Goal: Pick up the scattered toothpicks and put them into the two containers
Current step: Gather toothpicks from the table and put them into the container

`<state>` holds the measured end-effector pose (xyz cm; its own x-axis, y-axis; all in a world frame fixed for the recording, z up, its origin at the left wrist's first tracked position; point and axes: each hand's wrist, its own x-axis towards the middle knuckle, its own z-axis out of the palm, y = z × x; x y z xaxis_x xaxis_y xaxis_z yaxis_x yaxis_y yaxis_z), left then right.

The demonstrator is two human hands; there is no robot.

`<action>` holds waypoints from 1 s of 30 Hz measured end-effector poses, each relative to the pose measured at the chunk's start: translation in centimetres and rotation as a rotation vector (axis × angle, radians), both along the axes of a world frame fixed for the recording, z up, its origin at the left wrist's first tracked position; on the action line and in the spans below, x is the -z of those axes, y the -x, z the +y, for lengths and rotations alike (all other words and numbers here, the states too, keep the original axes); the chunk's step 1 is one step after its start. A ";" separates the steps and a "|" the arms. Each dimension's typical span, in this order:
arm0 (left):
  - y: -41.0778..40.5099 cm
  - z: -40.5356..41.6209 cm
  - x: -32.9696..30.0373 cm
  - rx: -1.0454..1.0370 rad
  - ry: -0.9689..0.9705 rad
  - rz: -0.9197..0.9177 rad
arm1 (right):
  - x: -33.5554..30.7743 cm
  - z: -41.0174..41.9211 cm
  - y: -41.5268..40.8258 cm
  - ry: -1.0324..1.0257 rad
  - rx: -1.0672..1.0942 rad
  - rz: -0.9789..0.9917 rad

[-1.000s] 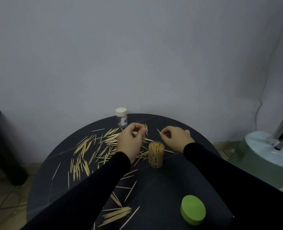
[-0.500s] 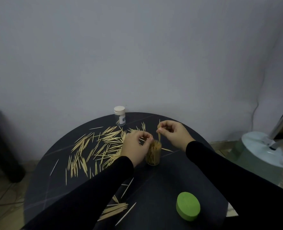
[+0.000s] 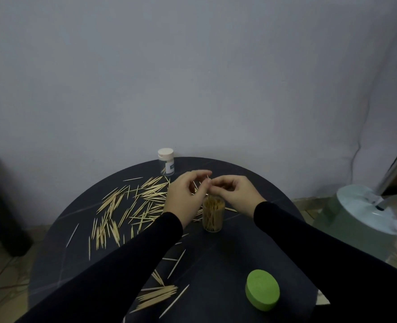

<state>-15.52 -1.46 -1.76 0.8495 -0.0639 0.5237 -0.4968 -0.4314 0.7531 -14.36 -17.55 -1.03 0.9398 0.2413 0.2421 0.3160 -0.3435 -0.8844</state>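
Both hands (image 3: 210,190) risen above jar (image 3: 213,213), perhaps pinching toothpick (image 3: 208,179)

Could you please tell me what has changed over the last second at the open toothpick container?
Both hands came together above the open container: left hand moved right, right hand left. A toothpick now stands between their fingertips. The capped jar and green lid stayed put.

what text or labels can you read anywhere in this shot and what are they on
No text can be read here.
Small jar with the white cap: it carries a white label with a dark blue patch, too small and blurred to read.
Open toothpick jar: no label shows.
Green lid: plain, no print shows.
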 end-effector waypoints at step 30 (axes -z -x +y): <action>-0.1 0.9 0.9 0.045 -0.393 0.085 | -0.2 -1.1 0.3 0.419 -0.043 0.151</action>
<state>-15.47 -0.56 -2.68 0.8805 -0.2834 0.3800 -0.4648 -0.6739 0.5743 -14.63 -18.69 -0.88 0.9440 0.3290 -0.0245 0.2156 -0.6714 -0.7090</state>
